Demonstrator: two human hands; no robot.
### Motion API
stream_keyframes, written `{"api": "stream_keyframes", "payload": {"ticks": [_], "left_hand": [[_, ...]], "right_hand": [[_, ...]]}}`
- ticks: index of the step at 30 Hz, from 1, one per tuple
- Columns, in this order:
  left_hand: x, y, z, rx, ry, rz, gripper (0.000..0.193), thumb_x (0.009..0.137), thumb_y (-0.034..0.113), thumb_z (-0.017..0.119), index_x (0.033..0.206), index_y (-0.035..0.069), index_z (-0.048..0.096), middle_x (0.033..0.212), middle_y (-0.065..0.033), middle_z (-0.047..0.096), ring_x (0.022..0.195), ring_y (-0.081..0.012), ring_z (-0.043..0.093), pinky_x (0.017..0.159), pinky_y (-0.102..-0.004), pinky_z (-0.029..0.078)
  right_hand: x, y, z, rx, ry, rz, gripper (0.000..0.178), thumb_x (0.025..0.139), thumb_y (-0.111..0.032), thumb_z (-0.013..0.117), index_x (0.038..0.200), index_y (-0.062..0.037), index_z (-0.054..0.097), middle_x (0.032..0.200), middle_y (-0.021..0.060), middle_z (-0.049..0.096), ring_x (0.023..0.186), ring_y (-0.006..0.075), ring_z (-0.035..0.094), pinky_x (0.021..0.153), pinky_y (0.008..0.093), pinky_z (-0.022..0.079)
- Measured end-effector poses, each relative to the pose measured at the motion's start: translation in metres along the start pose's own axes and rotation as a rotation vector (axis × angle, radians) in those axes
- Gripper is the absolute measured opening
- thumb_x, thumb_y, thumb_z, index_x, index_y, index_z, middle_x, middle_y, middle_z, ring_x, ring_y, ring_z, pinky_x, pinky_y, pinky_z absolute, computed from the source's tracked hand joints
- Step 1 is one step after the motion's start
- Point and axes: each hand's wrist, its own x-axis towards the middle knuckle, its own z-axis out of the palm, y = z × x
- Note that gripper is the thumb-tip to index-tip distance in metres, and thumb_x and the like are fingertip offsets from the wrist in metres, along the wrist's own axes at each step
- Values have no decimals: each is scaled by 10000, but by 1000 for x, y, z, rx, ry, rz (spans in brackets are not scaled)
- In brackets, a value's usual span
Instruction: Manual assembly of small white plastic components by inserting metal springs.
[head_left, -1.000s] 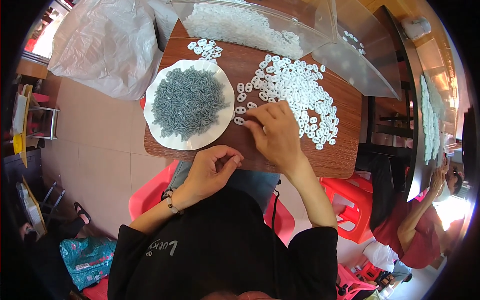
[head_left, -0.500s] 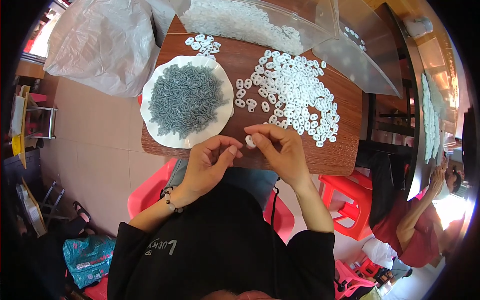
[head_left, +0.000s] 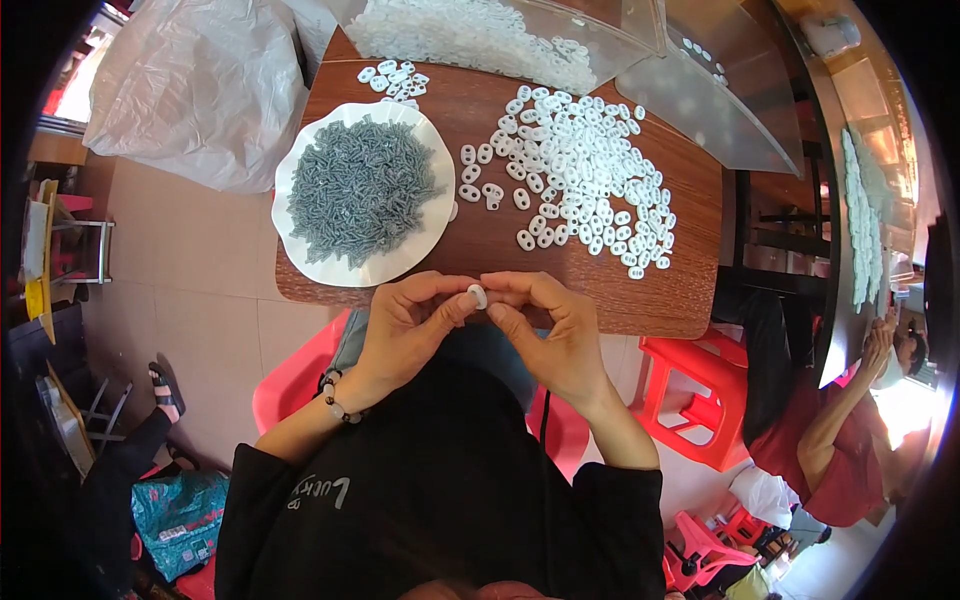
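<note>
Just in front of the table's near edge, my two hands meet around a small white oval plastic piece (head_left: 478, 297). The thumb and fingers of my left hand (head_left: 412, 325) pinch it from one side. My right hand (head_left: 553, 325) is closed on its other side, thumb and fingertips against it. Whether anything smaller is between the fingers cannot be seen. Beyond my left hand stands a scalloped white plate (head_left: 437, 215) heaped with small grey screw-like pieces (head_left: 362, 190). Many white oval pieces with two holes (head_left: 585, 165) lie spread on the brown table (head_left: 480, 255).
A smaller group of white pieces (head_left: 392, 78) lies behind the plate. Clear bins (head_left: 600, 35) with more white pieces line the table's back. A large white bag (head_left: 200, 95) stands at left, a red stool (head_left: 690, 400) at right. Another person's arm (head_left: 840, 410) is at far right.
My right hand has brought the white oval piece leftward to my left hand, which now pinches it too. The table appears slightly higher in view.
</note>
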Motion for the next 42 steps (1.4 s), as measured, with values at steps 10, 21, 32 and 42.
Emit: {"api": "stream_keyframes", "payload": {"ticks": [10,21,32,42], "left_hand": [[0,7,-6,-97,-161,-241,315,976,252,565,1124,-13,649,865,-23,657,731,-53,542,664,-198,449],[-3,2,-14,-179,-60,-165,352,1006,297,494,1068,-17,640,821,-38,645,679,-67,563,614,-207,456],[-4,13,-15,-161,-49,-280,313,1012,287,475,965,12,616,783,-60,636,591,-71,560,516,-190,438],[7,10,-12,-230,-78,-349,323,1012,299,474,947,19,619,746,-28,588,572,-51,522,478,-188,416]], "right_hand": [[11,-8,-2,-430,33,-465,190,727,-10,761,904,-44,700,752,62,619,706,191,538,571,276,465],[23,-9,5,-277,-13,-207,95,807,-39,721,894,-44,683,829,73,627,697,169,613,592,283,508],[110,10,-33,-951,-107,-618,268,715,6,686,959,-103,670,955,50,612,862,249,567,725,342,496],[102,13,-34,-931,-81,-496,184,791,-49,667,967,-82,629,862,87,569,831,268,574,687,366,482]]}}
